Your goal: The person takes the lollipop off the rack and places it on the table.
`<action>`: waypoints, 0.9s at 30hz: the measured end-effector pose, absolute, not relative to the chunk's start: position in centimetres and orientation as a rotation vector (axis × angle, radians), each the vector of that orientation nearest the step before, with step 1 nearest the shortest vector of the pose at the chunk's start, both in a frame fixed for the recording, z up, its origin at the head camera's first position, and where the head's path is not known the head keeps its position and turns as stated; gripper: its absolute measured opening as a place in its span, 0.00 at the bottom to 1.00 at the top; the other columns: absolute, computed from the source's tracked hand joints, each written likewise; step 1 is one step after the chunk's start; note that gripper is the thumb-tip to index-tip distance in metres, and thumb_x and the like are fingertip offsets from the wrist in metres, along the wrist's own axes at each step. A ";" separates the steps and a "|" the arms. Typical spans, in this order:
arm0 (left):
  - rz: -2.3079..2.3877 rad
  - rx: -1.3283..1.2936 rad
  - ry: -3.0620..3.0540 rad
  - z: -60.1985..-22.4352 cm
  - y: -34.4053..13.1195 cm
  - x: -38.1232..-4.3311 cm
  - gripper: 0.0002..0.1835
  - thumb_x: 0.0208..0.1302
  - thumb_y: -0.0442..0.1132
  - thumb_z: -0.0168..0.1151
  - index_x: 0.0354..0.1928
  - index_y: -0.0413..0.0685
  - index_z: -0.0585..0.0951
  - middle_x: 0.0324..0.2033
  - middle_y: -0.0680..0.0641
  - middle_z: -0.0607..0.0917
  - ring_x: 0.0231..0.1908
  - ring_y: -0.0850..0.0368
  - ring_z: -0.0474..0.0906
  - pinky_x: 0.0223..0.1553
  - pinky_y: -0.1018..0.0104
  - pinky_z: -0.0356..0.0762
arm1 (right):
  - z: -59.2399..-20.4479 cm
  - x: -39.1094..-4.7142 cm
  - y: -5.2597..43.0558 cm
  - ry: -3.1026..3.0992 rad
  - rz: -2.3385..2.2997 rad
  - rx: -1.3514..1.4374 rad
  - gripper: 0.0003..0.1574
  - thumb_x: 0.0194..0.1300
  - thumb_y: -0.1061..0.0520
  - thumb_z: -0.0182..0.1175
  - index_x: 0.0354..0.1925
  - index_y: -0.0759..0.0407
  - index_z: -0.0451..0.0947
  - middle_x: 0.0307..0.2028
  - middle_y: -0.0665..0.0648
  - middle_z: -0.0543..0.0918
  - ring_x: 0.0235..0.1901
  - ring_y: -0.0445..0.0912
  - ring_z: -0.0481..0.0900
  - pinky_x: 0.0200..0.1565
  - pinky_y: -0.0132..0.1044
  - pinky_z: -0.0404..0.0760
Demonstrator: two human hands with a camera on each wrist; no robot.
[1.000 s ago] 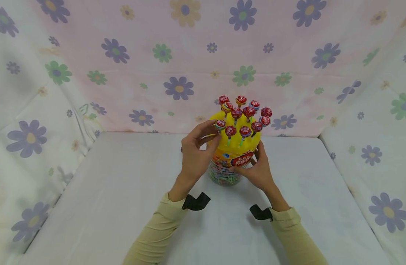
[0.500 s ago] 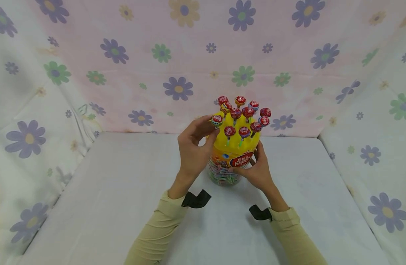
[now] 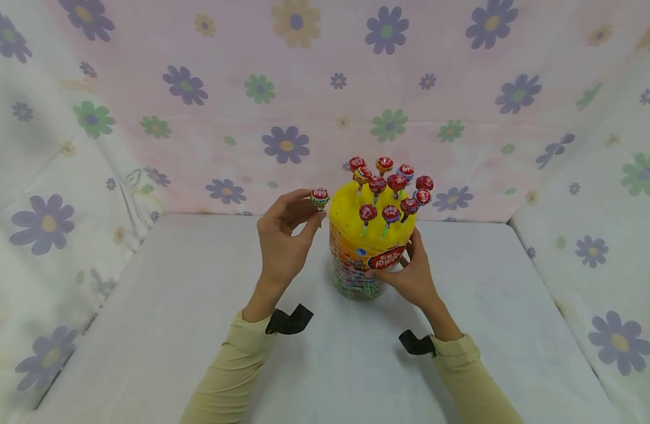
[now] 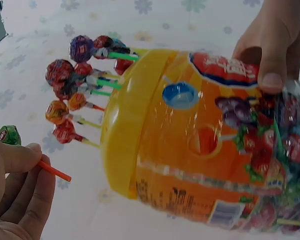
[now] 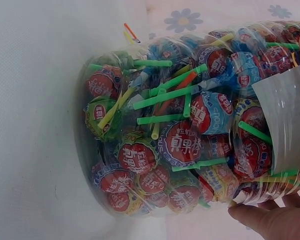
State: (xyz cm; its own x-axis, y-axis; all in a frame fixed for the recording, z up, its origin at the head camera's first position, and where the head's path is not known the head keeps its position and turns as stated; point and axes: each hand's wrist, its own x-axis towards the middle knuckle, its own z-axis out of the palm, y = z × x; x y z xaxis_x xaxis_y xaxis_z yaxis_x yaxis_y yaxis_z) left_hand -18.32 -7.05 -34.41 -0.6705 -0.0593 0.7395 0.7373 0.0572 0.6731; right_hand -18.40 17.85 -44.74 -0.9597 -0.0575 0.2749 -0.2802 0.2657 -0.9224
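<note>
In the head view, my left hand [image 3: 282,244] pinches a lollipop [image 3: 319,197] with a red and green wrapper, just left of the jar's lid and apart from it. Its orange-red stick [image 4: 56,171] points toward the jar in the left wrist view. My right hand [image 3: 412,275] grips the side of a clear plastic candy jar [image 3: 348,256] with an orange label. Several wrapped lollipops [image 3: 376,184] stand upright by their sticks in the yellow lid [image 3: 343,213]. Through the jar's wall, many more lollipops [image 5: 182,142] show in the right wrist view.
The jar stands on a white-covered table [image 3: 197,306]. Flower-printed cloth [image 3: 224,118] hangs behind and at both sides. In the right wrist view, thin orange and yellow sticks [image 5: 131,33] show beyond the jar. A black strap piece [image 3: 290,320] juts from the left wrist.
The lollipop at the lid's left has come out of the lid, and my left hand has carried it left, away from the jar. The right hand keeps its hold on the jar.
</note>
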 end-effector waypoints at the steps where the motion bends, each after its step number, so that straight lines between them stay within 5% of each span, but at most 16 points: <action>1: -1.682 -0.673 -1.729 -34.5 -7.3 -18.4 0.20 0.59 0.21 0.68 0.54 0.29 0.79 0.43 0.33 0.87 0.39 0.55 0.87 0.48 0.64 0.87 | -44.8 -18.4 17.9 -2.344 1.770 0.320 0.63 0.54 0.60 0.78 0.77 0.44 0.51 0.70 0.53 0.66 0.72 0.55 0.65 0.68 0.63 0.69; 16: -1.731 -0.555 -1.762 -36.8 -10.0 -18.9 0.20 0.58 0.19 0.68 0.54 0.29 0.80 0.40 0.31 0.86 0.39 0.62 0.86 0.44 0.68 0.87 | -44.8 -18.3 17.9 -2.355 1.765 0.309 0.64 0.54 0.62 0.78 0.78 0.45 0.51 0.71 0.54 0.66 0.72 0.56 0.65 0.68 0.64 0.69; 27: -1.745 -0.344 -1.879 -39.8 -12.1 -19.7 0.19 0.60 0.24 0.69 0.54 0.34 0.83 0.38 0.31 0.87 0.38 0.60 0.87 0.37 0.74 0.86 | -41.5 -16.7 16.9 -2.384 1.759 0.317 0.60 0.56 0.66 0.76 0.76 0.59 0.51 0.70 0.65 0.65 0.71 0.62 0.65 0.67 0.65 0.68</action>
